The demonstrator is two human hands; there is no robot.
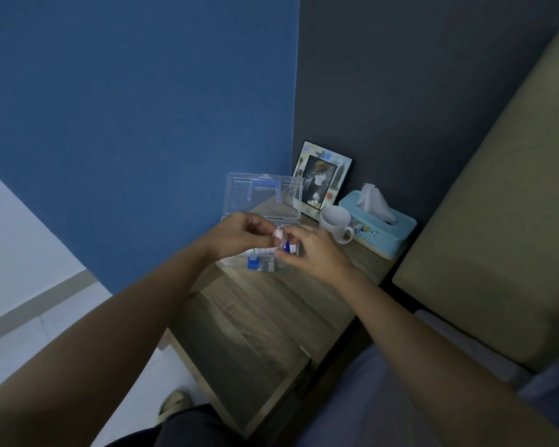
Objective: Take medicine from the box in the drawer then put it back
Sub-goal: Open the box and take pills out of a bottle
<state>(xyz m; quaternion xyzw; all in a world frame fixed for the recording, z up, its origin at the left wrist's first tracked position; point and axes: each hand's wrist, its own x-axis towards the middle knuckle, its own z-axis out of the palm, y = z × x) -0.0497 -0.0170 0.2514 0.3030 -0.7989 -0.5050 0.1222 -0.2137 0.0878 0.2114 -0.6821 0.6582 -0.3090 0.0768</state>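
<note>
A clear plastic medicine box (261, 201) with a blue handle and blue latch stands open on the wooden bedside table (255, 321), its lid upright against the blue wall. Small packets lie inside it, mostly hidden by my hands. Just above the box, my left hand (239, 235) pinches the pale pink cap (278, 234) of a small medicine bottle. My right hand (313, 250) grips the bottle's body (284, 246) from the right. Both hands meet at the bottle.
A white mug (336, 223), a light blue tissue box (380, 225) and a framed picture (321, 175) stand behind the medicine box on the right. A beige headboard (497, 221) and bed lie at the right. A slipper (173, 406) rests on the floor at the bottom left.
</note>
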